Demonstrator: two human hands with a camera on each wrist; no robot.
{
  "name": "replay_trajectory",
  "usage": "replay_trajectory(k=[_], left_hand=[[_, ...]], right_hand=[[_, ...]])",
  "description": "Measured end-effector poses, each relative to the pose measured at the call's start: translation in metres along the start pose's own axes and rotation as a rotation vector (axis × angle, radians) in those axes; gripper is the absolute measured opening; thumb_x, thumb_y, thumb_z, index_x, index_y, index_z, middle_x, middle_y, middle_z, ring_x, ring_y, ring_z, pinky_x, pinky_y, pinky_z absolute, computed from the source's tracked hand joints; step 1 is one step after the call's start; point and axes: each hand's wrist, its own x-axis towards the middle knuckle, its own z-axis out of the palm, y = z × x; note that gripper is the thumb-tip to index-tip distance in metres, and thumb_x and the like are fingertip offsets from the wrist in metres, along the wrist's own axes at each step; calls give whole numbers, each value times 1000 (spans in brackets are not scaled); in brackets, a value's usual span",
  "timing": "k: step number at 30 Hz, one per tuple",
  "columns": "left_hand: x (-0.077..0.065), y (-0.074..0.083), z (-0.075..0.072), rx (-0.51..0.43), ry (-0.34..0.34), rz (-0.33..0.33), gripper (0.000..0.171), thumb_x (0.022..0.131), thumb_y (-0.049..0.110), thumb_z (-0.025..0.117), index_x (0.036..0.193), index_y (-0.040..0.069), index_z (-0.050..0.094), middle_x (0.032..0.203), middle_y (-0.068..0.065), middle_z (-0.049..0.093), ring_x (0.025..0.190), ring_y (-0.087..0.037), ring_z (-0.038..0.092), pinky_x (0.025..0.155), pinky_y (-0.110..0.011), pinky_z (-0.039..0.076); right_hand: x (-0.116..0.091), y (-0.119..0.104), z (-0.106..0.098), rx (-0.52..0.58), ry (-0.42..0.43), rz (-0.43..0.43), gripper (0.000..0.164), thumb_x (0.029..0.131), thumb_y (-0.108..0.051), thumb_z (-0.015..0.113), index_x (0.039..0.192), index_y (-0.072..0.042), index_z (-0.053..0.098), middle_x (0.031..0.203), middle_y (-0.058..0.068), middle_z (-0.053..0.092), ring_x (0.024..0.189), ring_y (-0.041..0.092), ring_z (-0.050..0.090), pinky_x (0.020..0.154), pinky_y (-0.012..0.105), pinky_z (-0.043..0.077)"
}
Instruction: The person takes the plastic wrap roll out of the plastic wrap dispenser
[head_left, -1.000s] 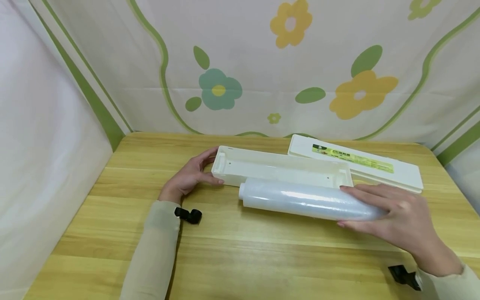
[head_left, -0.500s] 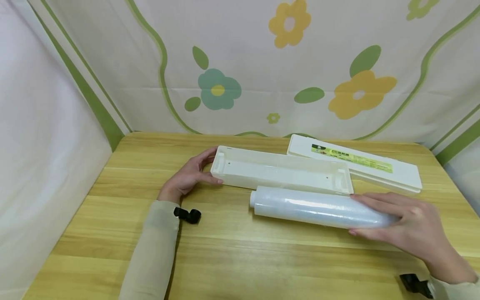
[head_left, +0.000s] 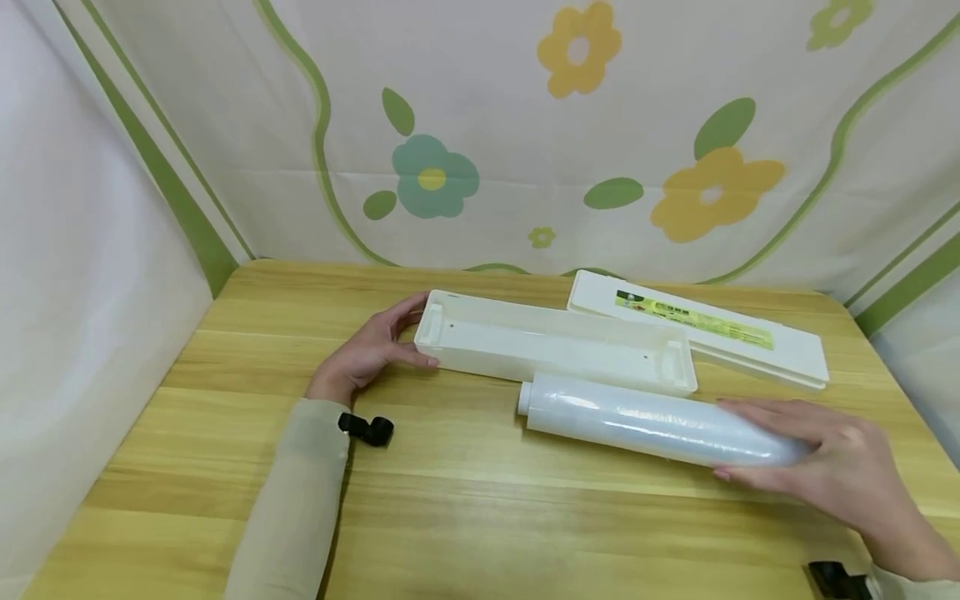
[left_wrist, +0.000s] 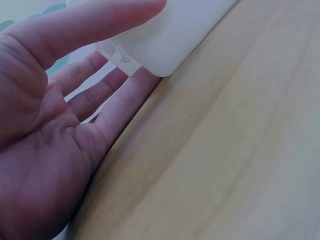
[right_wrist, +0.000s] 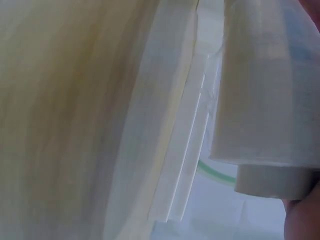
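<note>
A long white plastic box (head_left: 555, 343), open at the top, sits on the table in the head view. My left hand (head_left: 371, 350) grips its left end, thumb at the front wall and fingers behind. In the left wrist view the thumb (left_wrist: 100, 22) lies across the box's white wall (left_wrist: 167, 42). My right hand (head_left: 832, 454) holds the right end of a roll of plastic wrap (head_left: 645, 418), fingers on top and thumb in front. The roll lies just in front of the box, tilted slightly down to the right. Its core end (right_wrist: 272, 181) sticks out in the right wrist view.
Behind the box's right end lies a long white lid (head_left: 795, 342) with a yellow-green label (head_left: 697, 320). The wooden table (head_left: 480, 517) ends at the back against a white curtain (head_left: 495, 100) with printed flowers.
My right hand has drawn the roll to the right and a little towards me, off the box's front edge. The left hand and the box stay where they were.
</note>
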Motion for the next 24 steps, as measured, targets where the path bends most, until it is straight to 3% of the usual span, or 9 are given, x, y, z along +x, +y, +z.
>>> replay_trajectory(k=[5, 12, 20, 24], left_hand=[[0, 2, -1, -1, -14, 4, 107, 78, -13, 87, 168, 21, 39, 165, -11, 45, 145, -34, 46, 98, -26, 60], [1, 2, -1, -14, -31, 16, 107, 79, -15, 86, 168, 21, 38, 165, -12, 43, 146, -34, 45, 98, -28, 61], [0, 0, -2, -15, -31, 11, 106, 81, -15, 85, 168, 21, 38, 164, -12, 44, 143, -32, 48, 98, -28, 60], [-1, -2, -3, -12, -25, 3, 106, 81, -14, 85, 168, 24, 38, 163, -10, 46, 140, -31, 50, 99, -27, 60]], right_hand=[[-4, 11, -4, 20, -60, 43, 78, 40, -60, 106, 105, -20, 89, 117, -25, 74, 117, -27, 57, 97, -6, 37], [-8, 12, -11, 22, -169, 172, 86, 33, -30, 111, 114, -21, 87, 121, -30, 73, 115, -30, 54, 95, -6, 37], [-9, 12, -12, 0, -289, 436, 79, 45, -35, 112, 120, -33, 84, 115, -52, 57, 102, -33, 47, 74, -3, 39], [-10, 15, -11, -12, -343, 492, 77, 51, -41, 110, 123, -36, 83, 116, -54, 52, 102, -32, 43, 71, -1, 38]])
